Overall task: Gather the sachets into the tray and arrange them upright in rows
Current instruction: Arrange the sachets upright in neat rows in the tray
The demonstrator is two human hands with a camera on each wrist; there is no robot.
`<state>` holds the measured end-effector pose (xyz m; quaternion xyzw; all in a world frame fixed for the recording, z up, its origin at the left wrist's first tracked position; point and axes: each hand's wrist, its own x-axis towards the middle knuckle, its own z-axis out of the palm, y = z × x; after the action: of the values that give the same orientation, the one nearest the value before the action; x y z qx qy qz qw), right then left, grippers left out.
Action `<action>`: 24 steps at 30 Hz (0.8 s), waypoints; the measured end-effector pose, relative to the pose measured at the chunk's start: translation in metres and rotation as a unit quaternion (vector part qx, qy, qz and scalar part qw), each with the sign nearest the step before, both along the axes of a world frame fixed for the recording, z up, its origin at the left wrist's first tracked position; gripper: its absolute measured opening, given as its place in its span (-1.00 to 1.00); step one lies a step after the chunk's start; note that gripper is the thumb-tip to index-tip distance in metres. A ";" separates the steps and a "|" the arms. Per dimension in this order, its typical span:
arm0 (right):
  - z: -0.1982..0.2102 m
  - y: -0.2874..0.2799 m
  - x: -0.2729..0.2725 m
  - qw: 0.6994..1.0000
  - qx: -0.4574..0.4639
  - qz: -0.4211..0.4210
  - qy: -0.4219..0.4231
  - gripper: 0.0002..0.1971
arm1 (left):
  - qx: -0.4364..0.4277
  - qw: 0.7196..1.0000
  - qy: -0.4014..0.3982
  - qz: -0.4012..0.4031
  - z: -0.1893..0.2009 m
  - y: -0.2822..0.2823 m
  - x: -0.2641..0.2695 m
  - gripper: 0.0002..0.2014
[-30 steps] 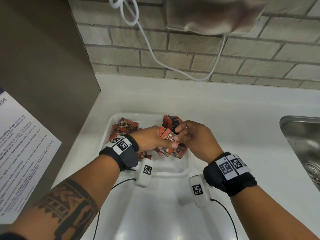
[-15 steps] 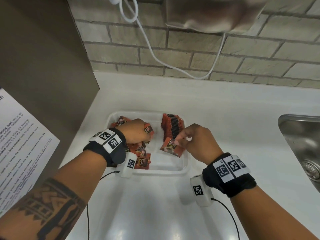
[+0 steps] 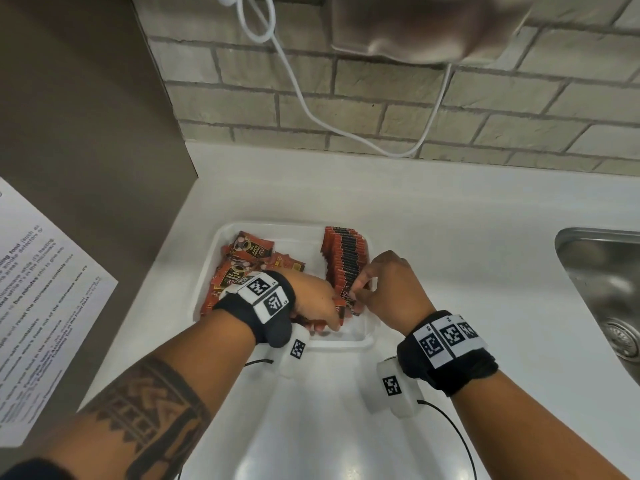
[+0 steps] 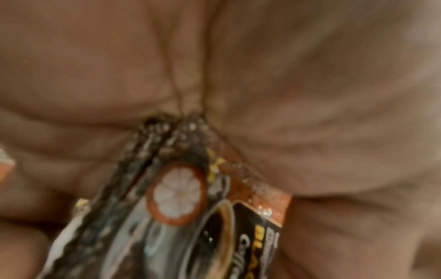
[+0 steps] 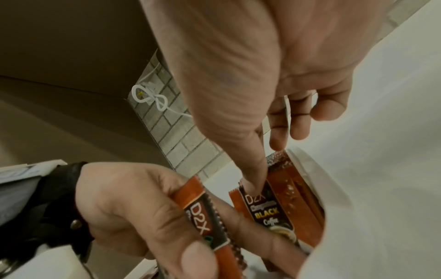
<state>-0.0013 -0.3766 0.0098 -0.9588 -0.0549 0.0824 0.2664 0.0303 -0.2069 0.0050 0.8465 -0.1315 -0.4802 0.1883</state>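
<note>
One tray [image 3: 363,336], two hands, sachets too many to count.

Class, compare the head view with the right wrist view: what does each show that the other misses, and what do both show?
Head only: the sink, the loose sachets at the tray's left, the whole upright row.
Right wrist only: the print "D2X" and "BLACK Coffee" on the front sachet, the right thumb on it.
Both: the left hand holding sachets, the right hand at the row, the tray, the cable.

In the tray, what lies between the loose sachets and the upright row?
In the head view, only bare tray floor lies between the loose sachets and the upright row.
</note>
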 end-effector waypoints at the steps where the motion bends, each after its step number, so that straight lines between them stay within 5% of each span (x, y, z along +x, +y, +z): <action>1: 0.000 0.000 0.000 1.000 0.002 -0.001 0.000 -0.89 | 0.009 1.000 0.000 -0.007 -0.001 -0.002 0.001 -0.66; 24: 0.007 -0.007 0.005 0.998 0.057 -0.003 -0.032 -0.85 | 0.020 0.999 0.012 -0.040 -0.005 -0.008 0.005 -0.78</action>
<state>0.0036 -0.3840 0.0167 -0.9445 -0.0650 0.0478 0.3185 0.0355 -0.2145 0.0001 0.8383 -0.1532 -0.5001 0.1536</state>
